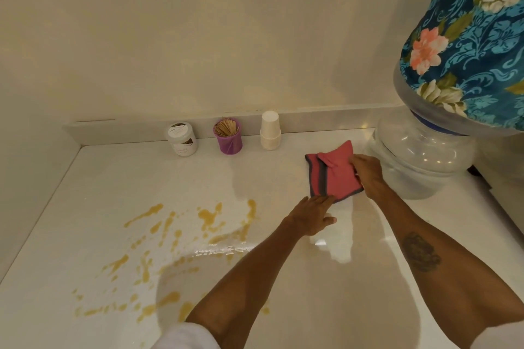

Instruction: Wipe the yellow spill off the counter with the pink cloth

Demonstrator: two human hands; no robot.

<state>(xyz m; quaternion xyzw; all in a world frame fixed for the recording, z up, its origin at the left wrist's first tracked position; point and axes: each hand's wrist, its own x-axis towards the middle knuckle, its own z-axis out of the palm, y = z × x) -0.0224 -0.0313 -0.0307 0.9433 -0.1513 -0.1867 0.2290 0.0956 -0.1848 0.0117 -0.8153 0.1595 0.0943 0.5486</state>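
A pink cloth (336, 174) with a dark grey stripe lies partly folded on the white counter (119, 178), to the right of centre. My right hand (367, 174) grips its right edge, fingers closed on the fabric. The fingertips of my left hand (310, 214) touch the cloth's near left corner; whether they pinch it is unclear. The yellow spill (158, 252) spreads in streaks and drops over the left and near part of the counter, well left of the cloth. My left forearm hides part of it.
Against the back ledge stand a white jar (182, 139), a purple holder of toothpicks (228, 136) and stacked white paper cups (270, 130). A large clear water bottle (419, 156) under a floral cover (467, 42) stands at the right, close to the cloth.
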